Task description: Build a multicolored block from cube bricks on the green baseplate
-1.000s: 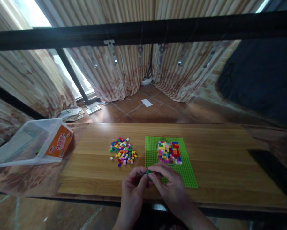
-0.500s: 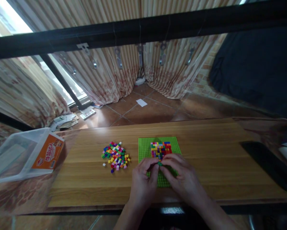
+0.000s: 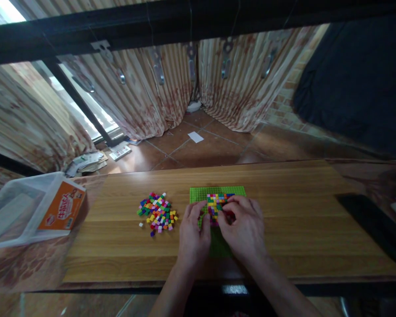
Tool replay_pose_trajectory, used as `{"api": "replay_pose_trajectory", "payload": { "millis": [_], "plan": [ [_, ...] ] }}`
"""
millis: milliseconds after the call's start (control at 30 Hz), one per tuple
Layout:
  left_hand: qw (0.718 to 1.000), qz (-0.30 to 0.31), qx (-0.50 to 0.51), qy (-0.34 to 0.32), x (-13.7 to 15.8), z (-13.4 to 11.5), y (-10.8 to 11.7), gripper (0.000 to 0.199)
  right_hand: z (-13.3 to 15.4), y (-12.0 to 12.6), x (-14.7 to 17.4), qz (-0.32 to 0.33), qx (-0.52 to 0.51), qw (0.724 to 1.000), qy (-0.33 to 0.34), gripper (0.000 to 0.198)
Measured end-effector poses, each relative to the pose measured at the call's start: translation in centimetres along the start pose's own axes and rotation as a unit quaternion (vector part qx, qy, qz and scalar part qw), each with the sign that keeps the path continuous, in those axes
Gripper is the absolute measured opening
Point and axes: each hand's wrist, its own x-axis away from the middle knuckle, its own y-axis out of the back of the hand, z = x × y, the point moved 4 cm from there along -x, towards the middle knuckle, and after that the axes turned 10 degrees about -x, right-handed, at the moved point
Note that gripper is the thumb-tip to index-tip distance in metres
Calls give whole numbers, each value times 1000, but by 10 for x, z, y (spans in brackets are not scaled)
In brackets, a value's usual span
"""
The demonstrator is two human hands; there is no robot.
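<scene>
A green studded baseplate [image 3: 240,190] lies on the wooden board, bearing a tight block of small multicoloured building bricks [image 3: 214,200]. My left hand [image 3: 194,235] rests at the left side of this block, thumb and fingers apart, with no brick visible between them. Over the block's right part, my right hand [image 3: 246,226] has its thumb and fingertips close together against the bricks. Whatever it pinches is hidden by the fingers. Left of the baseplate is a loose heap of small coloured bricks [image 3: 158,211].
A clear plastic bin [image 3: 11,237] with an orange label stands left of the wooden board [image 3: 118,259]. At the right lies a long dark flat object [image 3: 369,224]. A dark bar [image 3: 198,22] crosses above, with curtains behind it. Papers [image 3: 87,163] lie on the floor.
My hands have parted from the small green brick they pinched together in front of the block. The right hand has moved up onto the bricks; the left has opened beside them.
</scene>
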Motion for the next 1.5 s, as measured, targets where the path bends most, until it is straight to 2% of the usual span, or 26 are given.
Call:
{"api": "replay_pose_trajectory", "payload": {
  "millis": [133,300,667,833,933,1133,1367,1500],
  "plan": [
    [1000,12,26,10,0,1,-6,30,4,-3,-3,1,48,999,-17,14],
    [998,21,61,24,2,3,-9,31,7,-1,-3,-7,76,997,4,14],
    [995,1,101,-20,9,9,-13,30,9,0,-6,27,109,994,13,15],
    [992,-7,125,-32,14,12,-15,32,0,5,-8,53,41,998,10,18],
    [992,0,119,-30,16,14,-17,34,-11,10,-9,40,-2,999,-2,22],
    [995,8,100,-24,16,14,-19,36,-27,5,-10,-8,-67,996,-58,30],
    [996,12,89,-23,16,13,-19,35,-34,-6,-10,-10,-137,983,-118,35],
    [996,8,84,-25,16,12,-17,36,-42,-10,-10,11,-173,969,-177,38]
  ]
}}
